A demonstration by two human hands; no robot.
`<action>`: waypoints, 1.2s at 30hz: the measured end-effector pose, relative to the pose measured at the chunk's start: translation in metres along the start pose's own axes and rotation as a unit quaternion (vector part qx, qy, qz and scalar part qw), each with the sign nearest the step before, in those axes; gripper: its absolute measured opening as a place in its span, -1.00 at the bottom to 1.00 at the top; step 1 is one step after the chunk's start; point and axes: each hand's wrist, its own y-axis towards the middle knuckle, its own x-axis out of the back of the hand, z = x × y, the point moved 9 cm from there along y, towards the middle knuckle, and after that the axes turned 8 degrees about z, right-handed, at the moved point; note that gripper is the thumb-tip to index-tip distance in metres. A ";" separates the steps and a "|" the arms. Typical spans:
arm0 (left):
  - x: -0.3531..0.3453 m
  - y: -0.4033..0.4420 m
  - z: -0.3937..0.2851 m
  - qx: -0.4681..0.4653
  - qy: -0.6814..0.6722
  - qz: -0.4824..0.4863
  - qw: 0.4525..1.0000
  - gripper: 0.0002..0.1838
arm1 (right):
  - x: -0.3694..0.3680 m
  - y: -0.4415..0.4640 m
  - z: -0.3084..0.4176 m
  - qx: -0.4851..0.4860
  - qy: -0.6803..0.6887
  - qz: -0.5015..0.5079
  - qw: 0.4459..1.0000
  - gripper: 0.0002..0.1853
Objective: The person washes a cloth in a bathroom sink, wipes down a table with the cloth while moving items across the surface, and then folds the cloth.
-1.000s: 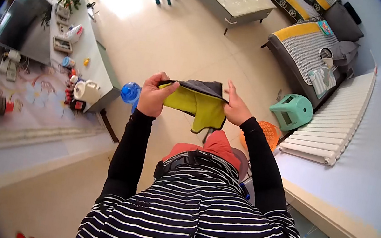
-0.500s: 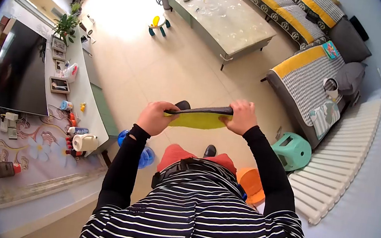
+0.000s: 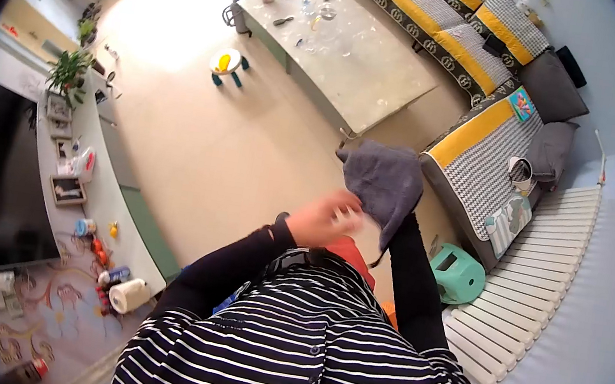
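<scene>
A cloth with its dark grey side showing (image 3: 383, 183) hangs over my right hand, which it hides almost wholly; only the black sleeve comes out below it. My left hand (image 3: 326, 218) is just left of the cloth's lower part, blurred by motion, with its fingers bent towards the cloth. Whether those fingers touch the cloth or hold anything is too smeared to tell. The yellow-green side of the cloth does not show.
Ahead stands a low table (image 3: 370, 83) with small items, and a small stool (image 3: 225, 62) left of it. A grey sofa (image 3: 445, 192), green stool (image 3: 458, 274) and white radiator (image 3: 525, 293) are at the right. A TV cabinet (image 3: 117, 204) runs along the left.
The cloth went from being stretched between both hands to draping over my right hand, grey side out. My left hand let go of its edge and moved right. The view has shifted.
</scene>
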 end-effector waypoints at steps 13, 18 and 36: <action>0.126 0.201 0.136 0.112 -0.447 -0.092 0.883 -0.58 | 0.103 0.096 0.122 0.030 0.055 -0.026 0.998 -0.46; 0.162 0.251 0.185 0.193 -0.361 -0.179 0.894 -0.66 | 0.170 0.151 0.171 -0.133 -0.004 -0.073 0.988 -0.47; 0.189 0.419 0.247 0.328 -0.298 -0.274 0.854 -0.48 | 0.317 0.346 0.355 -0.291 -0.585 -0.118 0.748 -0.43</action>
